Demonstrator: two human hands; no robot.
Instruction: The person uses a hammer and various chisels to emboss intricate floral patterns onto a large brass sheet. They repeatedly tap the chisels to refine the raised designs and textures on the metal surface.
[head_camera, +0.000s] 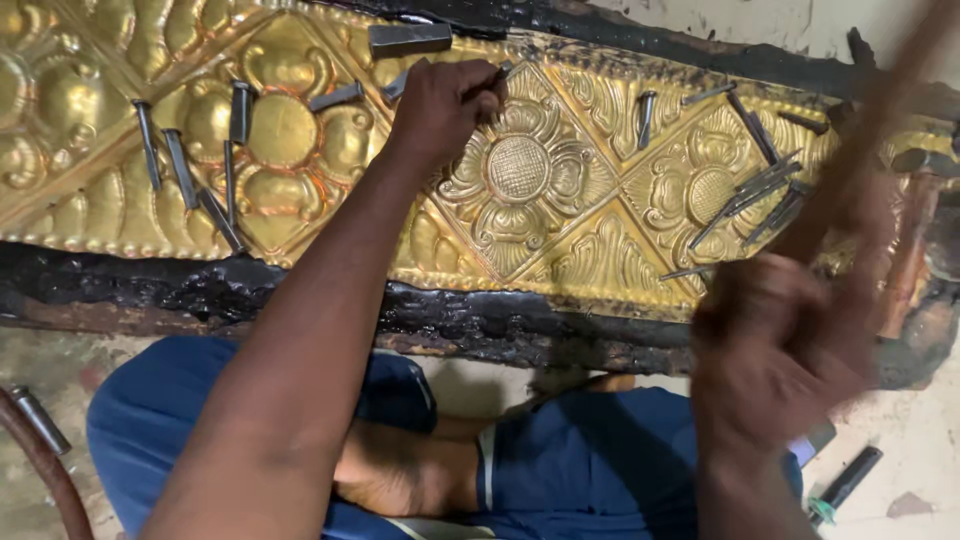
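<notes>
many steel punches (750, 190) lie scattered on the embossed brass sheet (560, 230), bedded in black pitch (300, 290). the left hand (440, 105) is clamped on a thin chisel (497, 75); the blurred right hand (775, 350) grips a wooden hammer handle (860, 150).

Both arms were bare from hand to elbow, with no sleeves, rings, watch or bracelet showing. The left hand (440, 100) looked sharp in view; the right hand (775, 350) was a motion-blurred smear. Blue shorts (600, 465) with a pale stripe at the hem covered the thighs.
</notes>
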